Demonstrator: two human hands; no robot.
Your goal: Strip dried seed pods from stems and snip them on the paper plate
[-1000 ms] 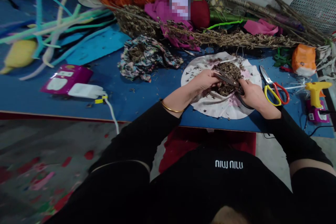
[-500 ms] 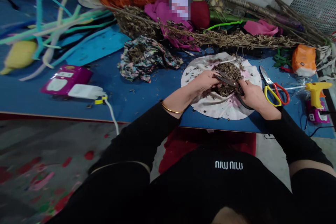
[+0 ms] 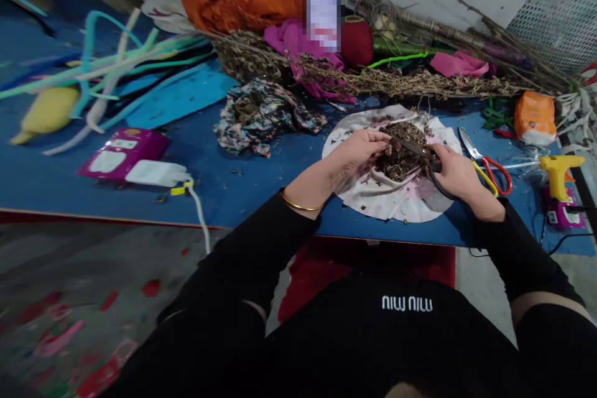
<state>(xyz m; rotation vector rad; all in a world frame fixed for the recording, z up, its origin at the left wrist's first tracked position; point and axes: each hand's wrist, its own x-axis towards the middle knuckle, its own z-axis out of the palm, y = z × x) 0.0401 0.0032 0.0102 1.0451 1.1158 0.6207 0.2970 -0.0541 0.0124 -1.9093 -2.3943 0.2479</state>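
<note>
Over a pile of dried brown leaves (image 3: 396, 168) on a round white cloth (image 3: 387, 208), my right hand (image 3: 454, 173) grips dark-handled scissors (image 3: 410, 147). Their blades point left toward my left hand. My left hand (image 3: 366, 148) is closed in a pinch beside the blade tips, above the cloth's left half. Whatever sits between its fingertips is too small to make out. Crumbs of leaf lie scattered across the cloth.
Red-and-yellow-handled scissors (image 3: 489, 165) lie right of the cloth, near a yellow glue gun (image 3: 557, 174) and an orange packet (image 3: 535, 117). Bunched floral fabric (image 3: 265, 115) sits left. Long dried stems (image 3: 410, 82) run behind. A purple box (image 3: 124, 149) stands far left.
The view has tipped slightly, so the table sits lower. My left fingertips have lifted and shifted a little off the blades. The right hand still holds the scissors.
</note>
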